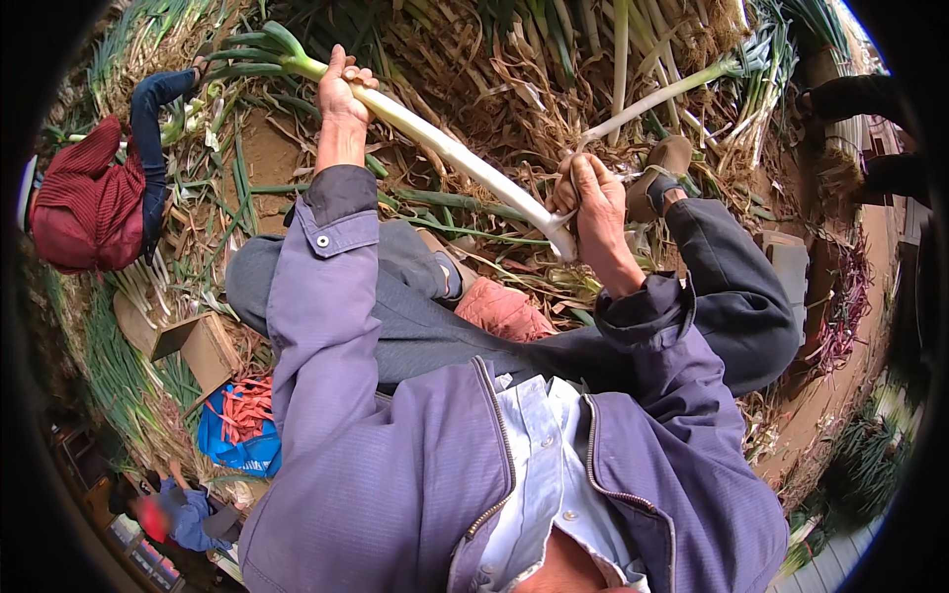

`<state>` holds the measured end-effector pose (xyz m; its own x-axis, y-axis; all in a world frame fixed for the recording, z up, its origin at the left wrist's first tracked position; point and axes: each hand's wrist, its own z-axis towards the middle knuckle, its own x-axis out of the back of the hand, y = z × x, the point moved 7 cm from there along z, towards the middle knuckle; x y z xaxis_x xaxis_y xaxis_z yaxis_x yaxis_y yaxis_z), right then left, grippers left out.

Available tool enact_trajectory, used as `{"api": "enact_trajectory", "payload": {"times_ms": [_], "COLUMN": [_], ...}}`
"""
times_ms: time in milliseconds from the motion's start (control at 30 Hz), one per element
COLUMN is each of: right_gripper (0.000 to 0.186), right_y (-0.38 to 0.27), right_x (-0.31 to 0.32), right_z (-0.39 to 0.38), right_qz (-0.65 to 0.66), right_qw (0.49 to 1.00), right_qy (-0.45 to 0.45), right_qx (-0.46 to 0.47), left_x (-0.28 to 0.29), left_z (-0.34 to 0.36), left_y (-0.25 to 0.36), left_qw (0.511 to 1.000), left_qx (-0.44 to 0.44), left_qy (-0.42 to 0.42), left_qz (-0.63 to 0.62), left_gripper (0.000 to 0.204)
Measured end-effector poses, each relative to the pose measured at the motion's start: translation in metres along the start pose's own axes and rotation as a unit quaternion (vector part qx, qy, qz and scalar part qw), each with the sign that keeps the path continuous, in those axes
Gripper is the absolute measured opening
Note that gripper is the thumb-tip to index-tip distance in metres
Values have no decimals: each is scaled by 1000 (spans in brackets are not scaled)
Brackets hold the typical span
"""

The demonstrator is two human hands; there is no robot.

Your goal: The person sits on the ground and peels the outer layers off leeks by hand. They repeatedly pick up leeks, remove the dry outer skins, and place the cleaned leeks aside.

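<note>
Left hand (346, 94) wrapped firmly round leek (445, 148) just below its leaves (262, 54), pale base slanting down from that grip to beside curled right hand (596, 206), whose contents cannot be told.

One leek (450, 153) runs between left hand (344, 94), eleven o'clock, and right hand (599, 212), two o'clock; leek pile (465, 64) beyond, twelve o'clock; strips (247, 407) in bag (229, 455), eight o'clock.

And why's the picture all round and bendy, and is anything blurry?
Head view: the fisheye lens gives a round black border and bent edges; the long white-and-green leek looks fairly sharp, the blue-clothed person at lower left blurry.
</note>
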<state>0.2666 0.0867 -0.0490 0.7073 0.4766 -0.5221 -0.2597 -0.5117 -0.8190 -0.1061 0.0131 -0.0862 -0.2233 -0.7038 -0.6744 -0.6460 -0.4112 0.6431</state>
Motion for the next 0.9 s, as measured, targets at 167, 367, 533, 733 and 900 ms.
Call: {"api": "enact_trajectory", "payload": {"times_ms": [167, 367, 533, 733, 900], "right_gripper": [28, 25, 23, 31, 38], "right_y": [-18, -25, -19, 19, -40], "right_x": [-20, -31, -18, 45, 28], "right_z": [-3, -12, -44, -95, -59], "right_qz": [72, 141, 119, -320, -731], "right_qw": [997, 988, 981, 878, 658], "right_qy": [-37, -50, -102, -193, -64], "right_qx": [3, -33, -116, -298, 171], "left_x": [8, 6, 28, 41, 28], "left_z": [2, 1, 10, 17, -3], "left_y": [-7, -11, 3, 19, 10], "left_qw": [995, 994, 995, 998, 990], "left_qx": [66, 78, 65, -5, -33], "left_qy": [-22, 11, 44, 66, 130], "left_qz": [-74, -80, -68, 2, 45], "left_gripper": [33, 35, 33, 31, 31]}}
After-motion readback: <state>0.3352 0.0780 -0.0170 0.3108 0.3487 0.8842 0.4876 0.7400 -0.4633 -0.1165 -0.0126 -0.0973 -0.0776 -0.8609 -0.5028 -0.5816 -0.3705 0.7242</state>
